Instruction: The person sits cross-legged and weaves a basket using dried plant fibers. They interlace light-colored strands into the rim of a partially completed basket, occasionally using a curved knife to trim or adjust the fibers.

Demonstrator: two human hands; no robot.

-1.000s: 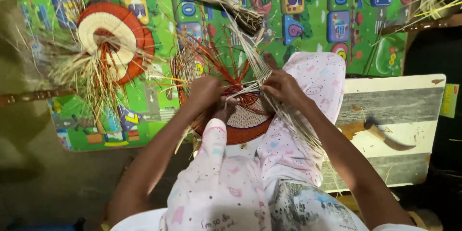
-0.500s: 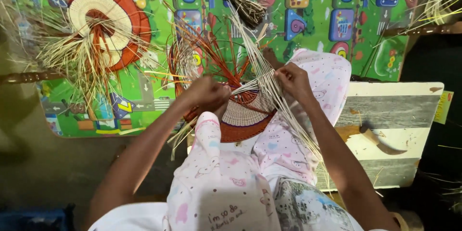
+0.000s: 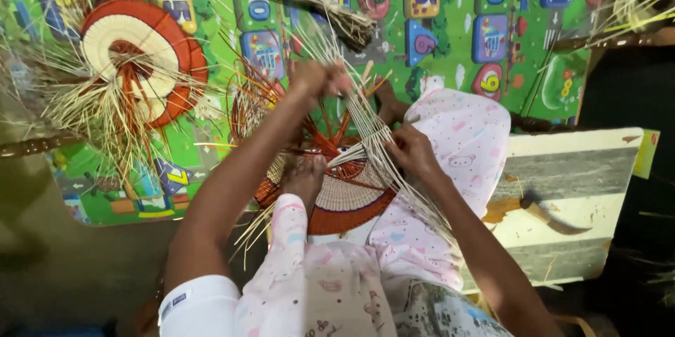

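Head view: the left hand (image 3: pixel 320 78), raised and closed, pulls pale straw strands (image 3: pixel 365 122) upward from a round woven mat (image 3: pixel 344 196) of orange and cream lying on the person's lap, held down by a bare foot (image 3: pixel 306 179). The right hand (image 3: pixel 411 151) pinches the same strands at the mat's rim. A finished woven disc (image 3: pixel 140 56) lies on the green play mat (image 3: pixel 450 63).

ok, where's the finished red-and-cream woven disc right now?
Head view, upper left: the finished woven disc lies on the green play mat, left of the raised left hand.
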